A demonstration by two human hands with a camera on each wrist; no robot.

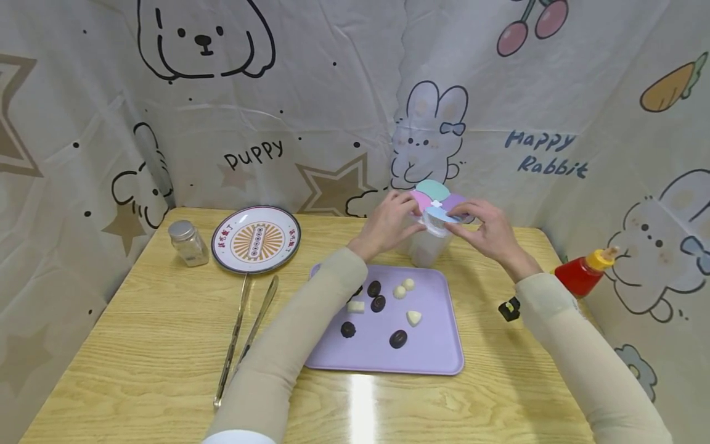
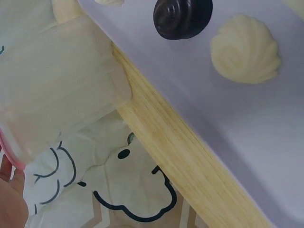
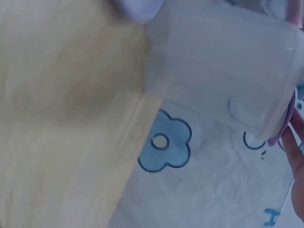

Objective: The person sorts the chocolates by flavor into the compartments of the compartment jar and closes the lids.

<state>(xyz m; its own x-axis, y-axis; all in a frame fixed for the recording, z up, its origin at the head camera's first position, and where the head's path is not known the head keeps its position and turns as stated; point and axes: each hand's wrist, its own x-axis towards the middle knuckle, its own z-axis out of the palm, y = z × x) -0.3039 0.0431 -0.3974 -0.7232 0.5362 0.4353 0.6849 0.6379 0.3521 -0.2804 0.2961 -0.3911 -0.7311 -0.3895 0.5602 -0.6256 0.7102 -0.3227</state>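
Observation:
Behind the tray stands a tall translucent plastic container (image 1: 426, 248). Its lid (image 1: 432, 189) has green, pink, purple and blue sections; the blue flap (image 1: 440, 214) at the front is tilted up. My left hand (image 1: 387, 223) holds the lid's pink side with thumb and fingers, and in the left wrist view its fingertips are at the pink rim (image 2: 10, 153). With thumb and fingers, my right hand (image 1: 487, 231) pinches the blue flap's right edge. The right wrist view shows that hand (image 3: 298, 178) at the purple rim (image 3: 283, 124).
Dark and white chocolates (image 1: 398, 338) lie on a lilac tray (image 1: 383, 364) in front. On the left are metal tongs (image 1: 235, 336), a patterned plate (image 1: 256, 240) and a glass jar (image 1: 189, 243). A red squeeze bottle (image 1: 579, 275) stands past my right wrist, and a printed cloth hangs behind.

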